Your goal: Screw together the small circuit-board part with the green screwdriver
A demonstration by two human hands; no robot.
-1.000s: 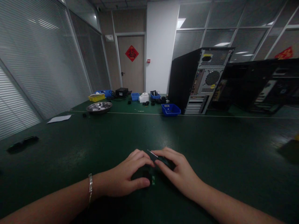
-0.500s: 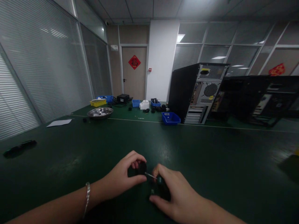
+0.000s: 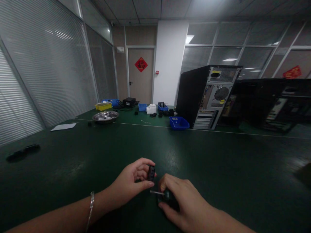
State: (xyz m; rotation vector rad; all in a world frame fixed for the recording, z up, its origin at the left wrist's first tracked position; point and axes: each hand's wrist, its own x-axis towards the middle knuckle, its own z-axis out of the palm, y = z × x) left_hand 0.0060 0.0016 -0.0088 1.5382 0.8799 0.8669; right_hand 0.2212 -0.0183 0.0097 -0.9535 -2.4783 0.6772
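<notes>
Between the thumb and fingers of my left hand [image 3: 136, 176] is a small dark part [image 3: 151, 173], held on edge above the green table [image 3: 102, 161]. It looks black, with several openings or ridges on its face; its exact kind cannot be told. My right hand [image 3: 184, 197] is closed round the dark green handle of a screwdriver [image 3: 157, 193]. The thin metal shaft points left and its tip sits just below the part, apart from it. My right palm hides much of the handle.
A dark pen-like tool [image 3: 23, 152] lies at the left, with white paper [image 3: 63, 127] behind it. Farther back stand a metal bowl [image 3: 105, 121], a yellow tray [image 3: 103, 106], a blue bin [image 3: 179, 127] and a computer tower [image 3: 194, 97].
The screwdriver tip has come away from the dark part and dropped lower. My left hand has turned the part so its face shows more. The view has shifted slightly.
</notes>
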